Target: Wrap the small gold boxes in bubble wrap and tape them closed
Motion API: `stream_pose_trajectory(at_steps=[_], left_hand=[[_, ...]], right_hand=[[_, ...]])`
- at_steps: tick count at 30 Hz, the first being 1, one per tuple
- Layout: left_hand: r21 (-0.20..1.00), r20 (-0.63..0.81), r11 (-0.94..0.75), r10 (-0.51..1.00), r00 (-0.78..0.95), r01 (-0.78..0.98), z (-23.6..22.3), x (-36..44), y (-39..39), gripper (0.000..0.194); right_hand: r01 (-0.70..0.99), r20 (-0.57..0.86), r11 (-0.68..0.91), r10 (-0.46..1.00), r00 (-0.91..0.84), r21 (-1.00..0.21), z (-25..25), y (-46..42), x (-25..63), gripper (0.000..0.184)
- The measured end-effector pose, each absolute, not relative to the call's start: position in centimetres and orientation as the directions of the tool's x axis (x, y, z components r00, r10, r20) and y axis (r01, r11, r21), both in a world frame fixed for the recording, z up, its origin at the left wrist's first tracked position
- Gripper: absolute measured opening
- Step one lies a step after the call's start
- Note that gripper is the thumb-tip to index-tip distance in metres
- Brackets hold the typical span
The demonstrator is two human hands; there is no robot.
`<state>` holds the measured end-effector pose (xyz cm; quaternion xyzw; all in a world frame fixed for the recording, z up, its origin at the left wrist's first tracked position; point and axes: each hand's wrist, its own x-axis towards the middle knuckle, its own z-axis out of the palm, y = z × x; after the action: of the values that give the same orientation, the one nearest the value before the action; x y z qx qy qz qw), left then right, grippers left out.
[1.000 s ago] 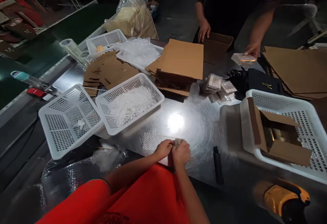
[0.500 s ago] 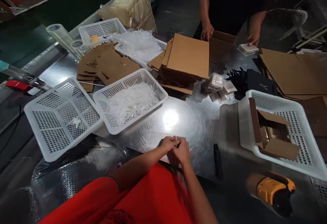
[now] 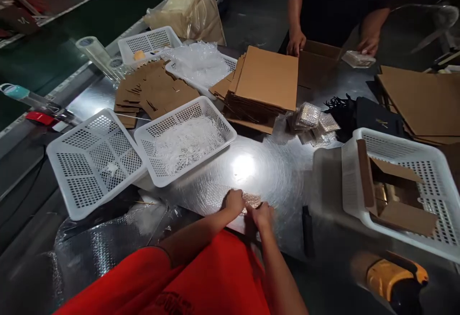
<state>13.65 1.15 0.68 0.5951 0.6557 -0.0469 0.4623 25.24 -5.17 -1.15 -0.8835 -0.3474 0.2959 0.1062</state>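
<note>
A small brownish packet in bubble wrap (image 3: 253, 200) lies low over the near edge of the metal table, between my two hands. My left hand (image 3: 235, 203) is closed on its left side, the fingers partly hidden. On the near right side, my right hand (image 3: 262, 216) pinches the same packet with bent fingers. A clear sheet of bubble wrap (image 3: 214, 195) spreads flat on the table to the left of my left hand. Further back on the table, several similar wrapped packets (image 3: 313, 121) sit in a loose pile.
White baskets stand left, one with white shredded filler (image 3: 189, 142); another basket (image 3: 441, 176) at right holds an opened carton (image 3: 404, 217). Flat cardboard (image 3: 268, 78) is stacked behind. A yellow-black tool (image 3: 393, 276) lies near right. Across the table, a person's hand (image 3: 368, 44) holds a wrapped packet.
My hands have moved slightly apart, and more of the wrapped packet shows between them. The view has shifted a little. The other person's hands stay at the carton and packet.
</note>
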Motion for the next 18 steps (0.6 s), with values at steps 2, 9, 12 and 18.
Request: stream_pose_trajectory(at_steps=[2,9,12,18], left_hand=[[0.442,-0.663,0.222,0.733,0.151,0.869,1.0,13.5,1.6,0.019],[0.48,-0.642,0.182,0.739,0.202,0.858,0.5,8.3,0.9,0.027],[0.551,-0.627,0.198,0.739,0.246,0.811,-0.1,5.7,0.1,0.032],[0.596,-0.463,0.127,0.861,0.21,0.793,-0.8,2.5,-0.7,0.037]], right_hand=[[0.554,-0.521,-0.774,0.623,0.583,-0.306,-0.6,-4.7,25.3,0.05],[0.618,-0.553,-0.749,0.629,0.547,-0.24,2.1,-3.6,21.5,0.06],[0.703,-0.419,-0.67,0.724,0.548,-0.238,2.8,-3.6,18.1,0.049],[0.721,-0.28,-0.647,0.761,0.586,-0.25,2.6,-2.8,14.2,0.049]])
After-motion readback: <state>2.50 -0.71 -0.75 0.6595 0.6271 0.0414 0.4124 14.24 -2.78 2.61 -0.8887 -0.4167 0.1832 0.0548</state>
